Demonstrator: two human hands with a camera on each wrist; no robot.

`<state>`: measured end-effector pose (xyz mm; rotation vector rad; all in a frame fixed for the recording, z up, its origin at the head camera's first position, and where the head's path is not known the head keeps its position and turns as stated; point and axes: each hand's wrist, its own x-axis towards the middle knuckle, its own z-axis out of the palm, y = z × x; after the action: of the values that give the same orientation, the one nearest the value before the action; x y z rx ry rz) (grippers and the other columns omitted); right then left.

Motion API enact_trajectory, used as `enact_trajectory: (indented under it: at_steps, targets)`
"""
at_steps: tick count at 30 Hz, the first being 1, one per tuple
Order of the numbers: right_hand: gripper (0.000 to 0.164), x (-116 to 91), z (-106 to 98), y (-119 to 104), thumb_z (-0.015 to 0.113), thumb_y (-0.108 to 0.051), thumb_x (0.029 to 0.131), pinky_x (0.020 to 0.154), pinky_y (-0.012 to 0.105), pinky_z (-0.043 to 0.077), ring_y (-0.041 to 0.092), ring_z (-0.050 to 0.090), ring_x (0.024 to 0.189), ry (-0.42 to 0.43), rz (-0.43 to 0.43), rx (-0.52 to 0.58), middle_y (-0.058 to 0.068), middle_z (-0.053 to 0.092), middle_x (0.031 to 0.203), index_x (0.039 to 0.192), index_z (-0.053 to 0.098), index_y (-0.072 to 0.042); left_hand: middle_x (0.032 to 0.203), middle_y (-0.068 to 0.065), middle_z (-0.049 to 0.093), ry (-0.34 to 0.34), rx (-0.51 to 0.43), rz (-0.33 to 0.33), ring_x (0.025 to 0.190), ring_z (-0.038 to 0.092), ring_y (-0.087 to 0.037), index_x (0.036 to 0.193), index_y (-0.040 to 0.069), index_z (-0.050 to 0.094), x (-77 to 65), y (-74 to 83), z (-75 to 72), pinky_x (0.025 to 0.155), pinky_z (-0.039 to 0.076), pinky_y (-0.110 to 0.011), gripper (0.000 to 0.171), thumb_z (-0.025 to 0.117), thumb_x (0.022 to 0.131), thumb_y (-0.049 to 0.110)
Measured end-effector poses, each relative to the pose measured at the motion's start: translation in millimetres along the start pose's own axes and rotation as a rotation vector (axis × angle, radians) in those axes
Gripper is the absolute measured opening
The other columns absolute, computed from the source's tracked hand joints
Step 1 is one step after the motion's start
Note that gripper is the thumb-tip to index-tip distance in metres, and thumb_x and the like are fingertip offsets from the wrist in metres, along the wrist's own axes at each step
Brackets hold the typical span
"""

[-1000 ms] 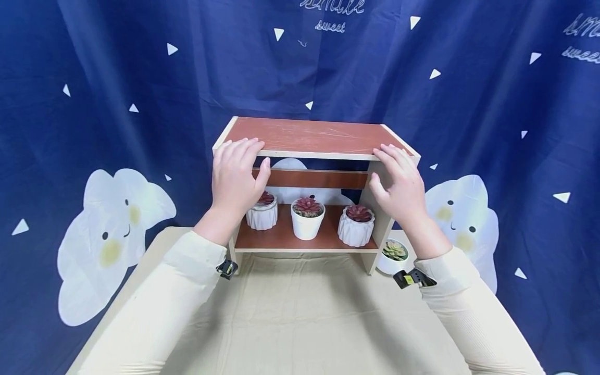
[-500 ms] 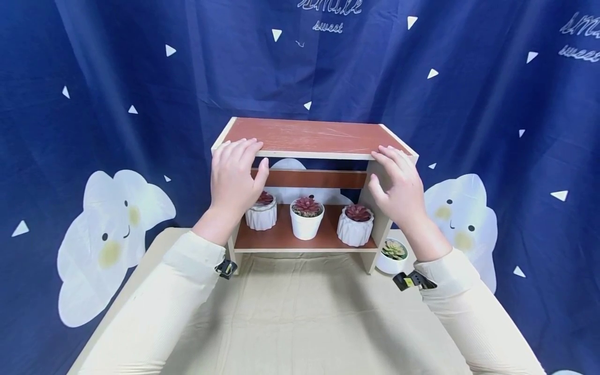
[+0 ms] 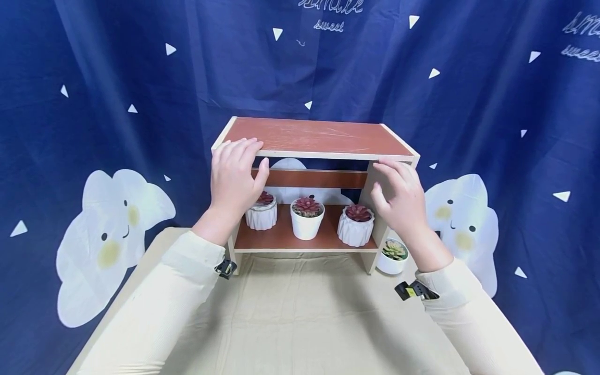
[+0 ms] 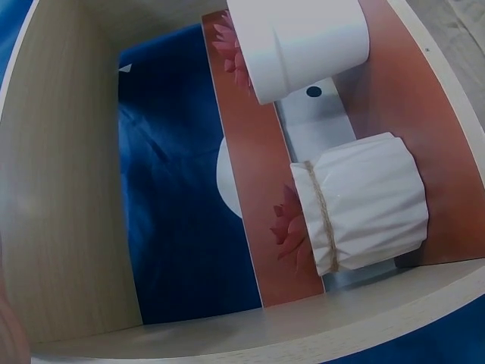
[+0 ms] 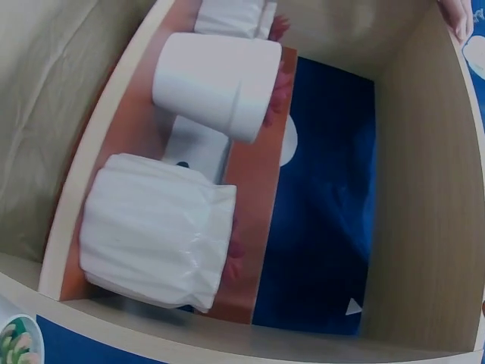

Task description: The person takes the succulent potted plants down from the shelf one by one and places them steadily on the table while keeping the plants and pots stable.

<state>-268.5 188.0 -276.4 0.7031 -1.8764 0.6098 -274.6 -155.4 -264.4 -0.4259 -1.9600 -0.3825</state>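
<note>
A small wooden shelf (image 3: 319, 136) with red-brown boards and pale edges stands on the table. My left hand (image 3: 233, 179) rests on its top front edge at the left, fingers extended over the board. At the right end, my right hand (image 3: 404, 195) is at the front edge, fingertips just below the top board; whether they touch is hard to tell. Three white pots with red succulents stand on the lower board: a pot with twine (image 4: 364, 205) at the left, a smooth pot (image 3: 307, 226) in the middle, a ribbed pot (image 5: 155, 231) at the right.
A white bowl-shaped pot with a green succulent (image 3: 391, 263) stands on the table just outside the shelf's right side panel. A beige cloth (image 3: 300, 312) covers the table. Behind hangs a blue curtain (image 3: 356, 67) with clouds and white triangles.
My right hand has slid down off the shelf's top to its front edge. The left hand, the shelf and the pots have stayed in place.
</note>
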Motion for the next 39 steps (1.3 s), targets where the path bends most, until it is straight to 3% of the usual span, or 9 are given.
enact_trajectory:
  at_steps: [12, 22, 39]
  targets:
    - [0.036, -17.6, 7.0, 4.0, 0.06, -0.008, 0.084, 0.099, 0.05, 0.041, 0.04, 0.057, 0.115, -0.026, 0.002, 0.026, 0.017, 0.066, 0.122, 0.117, 0.07, 0.0, 0.13, -0.01, 0.066, 0.013, 0.002, -0.005, 0.126, 0.054, -0.029, 0.126, 0.008, 0.067, 0.1, 0.6, 2.2, 0.115, 0.028, -0.044, 0.045, 0.047, 0.098, 0.037]
    - [0.036, -33.2, 14.6, 8.3, 0.061, -0.009, 0.086, 0.101, 0.051, 0.041, 0.036, 0.055, 0.12, -0.112, 0.131, 0.017, 0.016, 0.064, 0.125, 0.121, 0.068, -0.002, 0.131, -0.009, 0.065, 0.01, 0.001, -0.009, 0.126, 0.054, -0.029, 0.126, 0.008, 0.067, 1.5, 2.7, 1.6, 0.115, 0.028, -0.045, 0.045, 0.048, 0.098, 0.037]
    - [0.039, -61.0, 31.4, 12.8, 0.059, -0.014, 0.088, 0.101, 0.055, 0.041, 0.042, 0.053, 0.119, -0.256, 0.283, -0.045, 0.021, 0.061, 0.125, 0.123, 0.063, 0.003, 0.13, -0.009, 0.066, 0.019, -0.003, -0.008, 0.125, 0.054, -0.03, 0.125, 0.008, 0.068, -0.2, 2.8, 2.2, 0.114, 0.029, -0.045, 0.044, 0.048, 0.098, 0.036]
